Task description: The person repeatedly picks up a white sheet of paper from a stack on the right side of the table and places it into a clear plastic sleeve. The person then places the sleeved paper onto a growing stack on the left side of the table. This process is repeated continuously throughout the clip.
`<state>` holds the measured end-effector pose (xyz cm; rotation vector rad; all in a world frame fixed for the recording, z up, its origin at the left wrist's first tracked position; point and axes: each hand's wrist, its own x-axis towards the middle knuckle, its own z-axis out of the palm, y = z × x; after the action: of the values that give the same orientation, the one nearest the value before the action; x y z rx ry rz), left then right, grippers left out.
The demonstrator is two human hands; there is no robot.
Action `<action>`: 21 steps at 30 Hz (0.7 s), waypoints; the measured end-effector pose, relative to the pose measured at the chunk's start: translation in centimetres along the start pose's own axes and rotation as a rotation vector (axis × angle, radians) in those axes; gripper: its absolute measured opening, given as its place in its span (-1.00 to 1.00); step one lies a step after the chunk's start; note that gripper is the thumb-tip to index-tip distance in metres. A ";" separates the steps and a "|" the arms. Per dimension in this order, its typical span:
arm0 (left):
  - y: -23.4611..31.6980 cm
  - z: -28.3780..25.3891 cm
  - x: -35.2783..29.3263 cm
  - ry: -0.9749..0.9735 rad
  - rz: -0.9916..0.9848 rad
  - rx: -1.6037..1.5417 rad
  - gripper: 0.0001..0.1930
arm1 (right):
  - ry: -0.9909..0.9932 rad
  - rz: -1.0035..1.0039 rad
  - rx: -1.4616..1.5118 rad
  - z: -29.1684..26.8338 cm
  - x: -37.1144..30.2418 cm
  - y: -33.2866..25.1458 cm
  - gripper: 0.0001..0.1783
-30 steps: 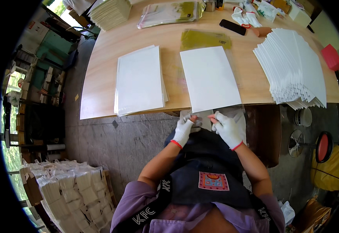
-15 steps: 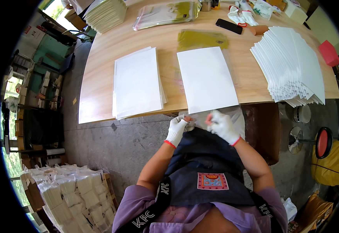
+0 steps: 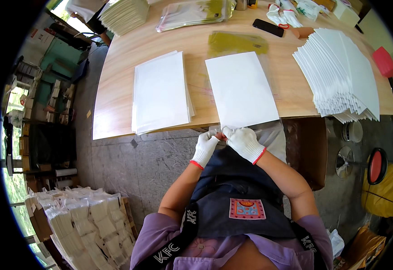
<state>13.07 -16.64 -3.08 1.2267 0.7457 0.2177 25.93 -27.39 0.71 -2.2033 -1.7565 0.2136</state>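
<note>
A white rectangular sheet point(image 3: 242, 90) lies before me at the table's front edge, with a clear plastic bag point(image 3: 273, 135) showing around it and drooping over the edge. My left hand point(image 3: 205, 147), in a white glove with bare fingertips, pinches the bag's near edge below the sheet's lower left corner. Close against it, my right hand point(image 3: 243, 141), gloved alike, has its thumb and fingers pressed together at the same edge. The exact grip between the fingertips is too small to make out. Left of the sheet is a stack of white sheets point(image 3: 160, 92) in clear plastic.
A fanned pile of white sheets point(image 3: 340, 76) stands at the right. Farther back lie gold-printed clear bags point(image 3: 192, 15), a black phone point(image 3: 268, 28) and spare gloves point(image 3: 283, 15). A cardboard box point(image 3: 307, 153) sits below the table edge. Wrapped bundles point(image 3: 86, 222) are at lower left.
My right hand has moved left and closed in beside my left hand at the bag's edge. The view has shifted slightly, and more of another person shows at the top left.
</note>
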 end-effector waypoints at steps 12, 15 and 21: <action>-0.1 -0.1 -1.2 0.055 0.026 -0.159 -0.75 | 0.499 0.730 1.504 -4.6 -7.1 6.4 -0.90; 0.3 -1.0 -2.0 -0.037 0.084 -0.011 -0.71 | 0.547 0.956 1.120 -0.3 -18.4 20.2 -0.88; -2.3 -4.0 -1.8 0.254 0.537 1.038 -0.79 | -0.675 0.561 -0.213 4.3 -31.5 22.7 -0.76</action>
<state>8.67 -15.29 -5.03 2.4236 0.7468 0.4610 38.14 -61.71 -13.35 -2.9810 -1.4108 1.0426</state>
